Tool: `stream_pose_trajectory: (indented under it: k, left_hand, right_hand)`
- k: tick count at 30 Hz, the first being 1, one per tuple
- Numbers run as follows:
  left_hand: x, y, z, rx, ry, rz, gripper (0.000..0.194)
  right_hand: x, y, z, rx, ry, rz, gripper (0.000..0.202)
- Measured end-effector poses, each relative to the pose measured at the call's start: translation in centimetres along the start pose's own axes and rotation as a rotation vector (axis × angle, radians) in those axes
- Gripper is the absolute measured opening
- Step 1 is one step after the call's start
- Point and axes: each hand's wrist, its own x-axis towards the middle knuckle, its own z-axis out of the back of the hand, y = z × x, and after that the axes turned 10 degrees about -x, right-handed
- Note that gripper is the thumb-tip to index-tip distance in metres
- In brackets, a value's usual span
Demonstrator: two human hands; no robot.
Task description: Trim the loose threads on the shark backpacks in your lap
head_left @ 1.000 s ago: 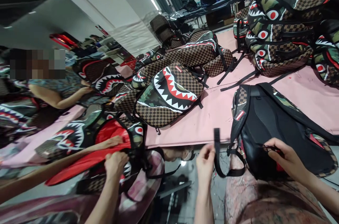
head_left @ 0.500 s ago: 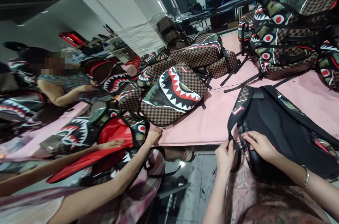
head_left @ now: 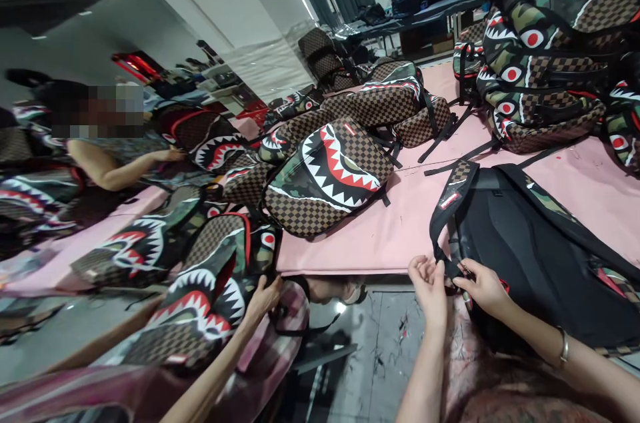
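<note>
A backpack (head_left: 525, 243) lies with its black padded back up at the table's front edge on the right. Its left shoulder strap (head_left: 447, 200) has a checkered panel and a small red label. My left hand (head_left: 429, 276) pinches the lower end of this strap. Close beside it, my right hand (head_left: 483, 284), with a bracelet on the wrist, is closed on a small dark piece at the strap's end, by the bag's lower left side. What exactly the fingertips grip there is too small to tell.
A pink-covered table (head_left: 350, 253) bears a shark-mouth backpack (head_left: 330, 176), more bags behind it and a tall stack (head_left: 545, 96) at the back right. On the left, a co-worker's hands hold another backpack (head_left: 200, 303); a second person stands farther back.
My right hand has moved down and left towards my left hand, onto the strap's end. The co-worker's backpack, earlier open with red lining showing, now has its printed front over the opening.
</note>
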Motion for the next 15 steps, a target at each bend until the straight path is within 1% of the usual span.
stream_pose_trajectory:
  k: [1,2,3,5,7,9,11,13,15]
  left_hand:
    - [-0.1,-0.2,0.6,0.125,0.007,-0.135,0.030]
    - [-0.3,-0.3,1.3,0.255,0.043,-0.265,0.024]
    - [-0.4,-0.5,1.9,0.381,0.106,-0.372,0.020]
    - [-0.7,-0.7,2.8,0.593,0.260,-0.504,0.019]
    - [-0.6,-0.7,3.1,0.759,0.349,-0.555,0.024]
    - [-0.3,-0.7,3.0,0.872,0.396,-0.540,0.026]
    - [0.5,-0.7,2.7,0.906,0.489,-0.453,0.027]
    - [1.3,-0.7,2.5,0.866,0.609,-0.347,0.027]
    - [2.2,-0.9,2.4,0.794,0.704,-0.260,0.025]
  right_hand:
    - [0.1,0.0,-0.2,0.001,0.002,-0.010,0.016]
    - [0.1,-0.1,-0.4,0.000,-0.001,-0.016,0.016]
    - [0.1,-0.1,-0.5,-0.004,-0.005,-0.017,0.016]
    - [0.1,-0.2,-0.8,-0.012,-0.022,-0.011,0.016]
    - [0.0,-0.2,-0.9,-0.026,-0.048,-0.001,0.016]
    - [0.0,-0.3,-1.1,-0.042,-0.080,0.007,0.015]
    - [0.0,-0.5,-1.2,-0.049,-0.094,0.019,0.015]
    - [-0.1,-0.7,-1.2,-0.044,-0.096,0.031,0.016]
    - [-0.1,-0.8,-1.2,-0.038,-0.093,0.037,0.017]
